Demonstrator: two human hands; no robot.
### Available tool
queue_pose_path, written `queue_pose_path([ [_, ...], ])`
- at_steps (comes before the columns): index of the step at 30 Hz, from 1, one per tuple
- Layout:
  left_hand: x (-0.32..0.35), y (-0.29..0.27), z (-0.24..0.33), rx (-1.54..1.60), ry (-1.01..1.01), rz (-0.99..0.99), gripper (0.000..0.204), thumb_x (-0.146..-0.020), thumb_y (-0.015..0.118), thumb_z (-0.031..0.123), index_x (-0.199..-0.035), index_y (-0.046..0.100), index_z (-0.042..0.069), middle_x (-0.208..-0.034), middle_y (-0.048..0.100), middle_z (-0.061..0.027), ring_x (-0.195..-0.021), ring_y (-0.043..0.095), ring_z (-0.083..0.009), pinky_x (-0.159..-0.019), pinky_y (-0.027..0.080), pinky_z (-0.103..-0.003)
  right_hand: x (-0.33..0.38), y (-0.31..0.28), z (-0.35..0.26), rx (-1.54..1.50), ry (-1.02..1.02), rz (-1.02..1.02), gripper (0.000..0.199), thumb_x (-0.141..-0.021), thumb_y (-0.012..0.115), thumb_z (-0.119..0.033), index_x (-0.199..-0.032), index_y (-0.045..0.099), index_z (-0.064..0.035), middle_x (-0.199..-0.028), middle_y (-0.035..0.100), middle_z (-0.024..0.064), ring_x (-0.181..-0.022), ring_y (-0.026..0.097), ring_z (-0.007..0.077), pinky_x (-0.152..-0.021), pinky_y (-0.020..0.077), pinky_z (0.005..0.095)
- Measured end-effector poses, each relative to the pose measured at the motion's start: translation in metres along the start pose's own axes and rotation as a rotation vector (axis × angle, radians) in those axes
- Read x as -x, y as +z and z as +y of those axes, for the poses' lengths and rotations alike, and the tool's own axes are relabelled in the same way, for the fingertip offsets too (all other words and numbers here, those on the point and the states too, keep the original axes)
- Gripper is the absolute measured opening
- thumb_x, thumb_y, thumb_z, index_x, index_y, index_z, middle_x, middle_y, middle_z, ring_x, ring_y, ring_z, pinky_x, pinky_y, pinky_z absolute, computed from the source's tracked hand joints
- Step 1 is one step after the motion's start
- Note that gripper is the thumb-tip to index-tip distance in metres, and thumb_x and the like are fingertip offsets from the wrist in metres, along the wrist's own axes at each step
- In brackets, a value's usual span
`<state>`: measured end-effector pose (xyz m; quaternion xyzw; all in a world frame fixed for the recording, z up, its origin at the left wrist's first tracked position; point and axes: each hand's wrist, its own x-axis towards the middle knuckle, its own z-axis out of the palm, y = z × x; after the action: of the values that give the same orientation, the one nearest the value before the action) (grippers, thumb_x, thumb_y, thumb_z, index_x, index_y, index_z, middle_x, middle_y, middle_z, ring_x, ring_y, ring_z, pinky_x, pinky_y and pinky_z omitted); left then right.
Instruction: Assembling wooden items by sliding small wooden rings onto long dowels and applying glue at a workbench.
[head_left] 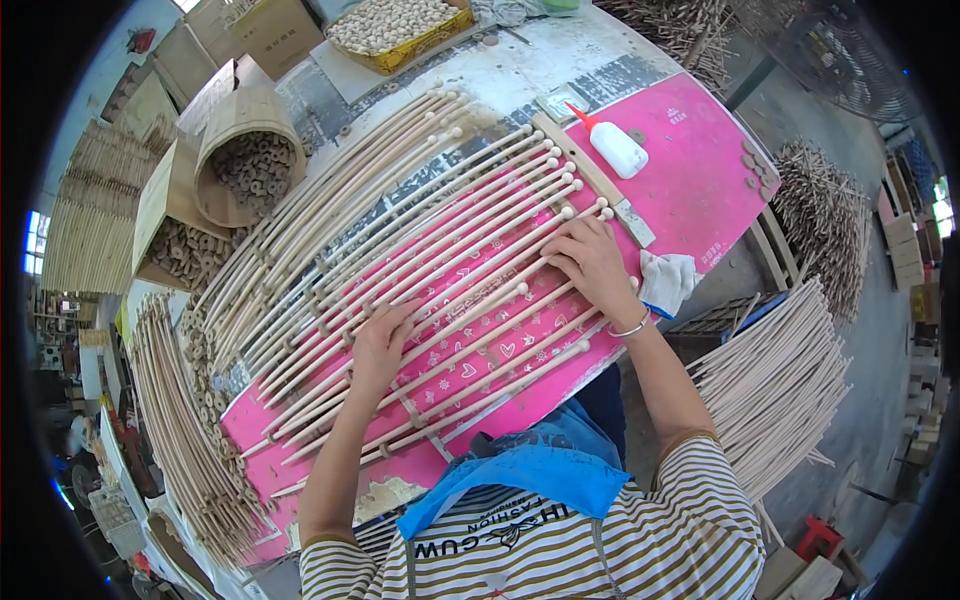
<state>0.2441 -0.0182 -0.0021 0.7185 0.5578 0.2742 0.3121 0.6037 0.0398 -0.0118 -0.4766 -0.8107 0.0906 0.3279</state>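
Note:
Slim wooden sticks lie side by side across a pink patterned sheet, with round balls on their right ends and small wooden rings near their left ends. My right hand has its fingers bent round a stick close to its ball end. Farther left, my left hand curls its fingers over a stick, partly hiding it. Beyond the ball ends, a wooden strip is fixed on the sheet. A white glue bottle with a red nozzle lies beside it.
A yellow basket of wooden balls stands at the back. A wooden barrel and a box hold rings at left. Stick bundles flank the table; more sticks lie right. A white cloth rests by my right wrist.

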Motion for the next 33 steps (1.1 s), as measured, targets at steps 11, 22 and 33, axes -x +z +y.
queue_pose_path([
  [11, -0.045, 0.044, 0.042, -0.614, 0.24, 0.097, 0.035, -0.088, 0.066, 0.009, -0.123, 0.069, 0.014, -0.092, 0.061, -0.0062, -0.086, 0.064, -0.0247, -0.07, 0.053, -0.039, 0.0, -0.015, -0.003, 0.091, 0.225, 0.245, 0.016, -0.084, 0.07, -0.01, -0.099, 0.069, -0.011, -0.1, 0.062, 0.0063, -0.1, 0.057, 0.0286, -0.088, 0.0422, 0.0415],
  [22, 0.024, 0.009, 0.044, -0.575, 0.395, -0.035, 0.049, -0.079, 0.066, 0.002, -0.128, 0.065, 0.009, -0.099, 0.057, -0.0087, -0.089, 0.059, -0.0257, -0.076, 0.051, -0.038, 0.038, -0.024, -0.019, 0.093, 0.073, 0.042, 0.016, -0.082, 0.07, -0.006, -0.097, 0.07, -0.0088, -0.096, 0.064, 0.0045, -0.097, 0.058, 0.0254, -0.083, 0.0475, 0.038],
  [33, 0.023, 0.005, 0.034, -0.632, 0.237, -0.043, 0.057, -0.077, 0.064, -0.002, -0.133, 0.06, 0.011, -0.096, 0.062, -0.0105, -0.086, 0.066, -0.0293, -0.069, 0.055, -0.039, 0.012, 0.008, -0.053, -0.02, -0.001, -0.135, 0.024, -0.084, 0.072, -0.017, -0.106, 0.069, -0.0093, -0.107, 0.068, 0.0052, -0.103, 0.06, 0.0252, -0.092, 0.0423, 0.0403],
])
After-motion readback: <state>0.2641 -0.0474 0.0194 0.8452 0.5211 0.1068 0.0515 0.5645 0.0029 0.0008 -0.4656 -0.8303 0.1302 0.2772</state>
